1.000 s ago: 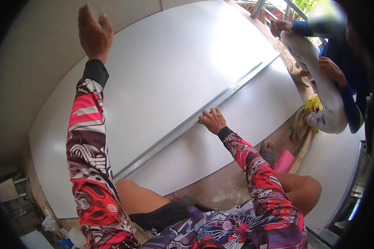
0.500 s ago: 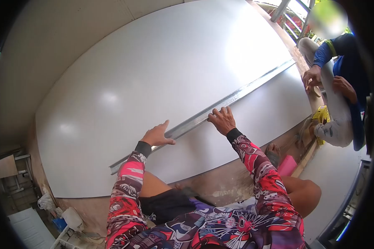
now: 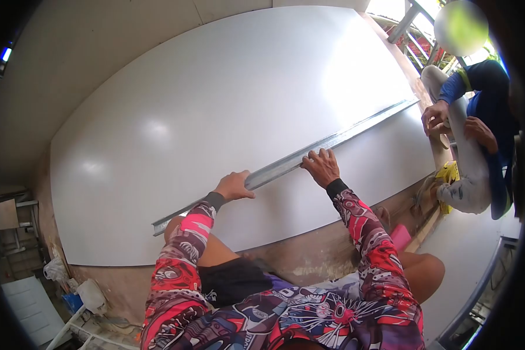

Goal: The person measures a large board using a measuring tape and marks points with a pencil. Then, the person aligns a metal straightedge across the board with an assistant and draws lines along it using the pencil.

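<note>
A long galvanized metal channel (image 3: 356, 129) lies slantwise across a large glossy white board (image 3: 216, 87), its far end near the board's right edge. My left hand (image 3: 234, 186) grips the channel left of its middle, thumb on the near side and fingers over the far side. Farther right, my right hand (image 3: 322, 167) has its curled fingers hooked on the channel's near edge. Part of the channel's left portion is hidden behind my left wrist and sleeve.
At the right a co-worker in a blue top (image 3: 490, 111) crouches, hands close together. A yellow package (image 3: 447, 174) lies by that person's foot. A white jug (image 3: 92, 294) and a blue container (image 3: 73, 301) stand at the lower left. Metal framing (image 3: 417, 35) rises at the upper right.
My left hand has moved right along the channel and gone from spread fingers to closed on it. My right hand stays at the near edge. The view has shifted slightly.
</note>
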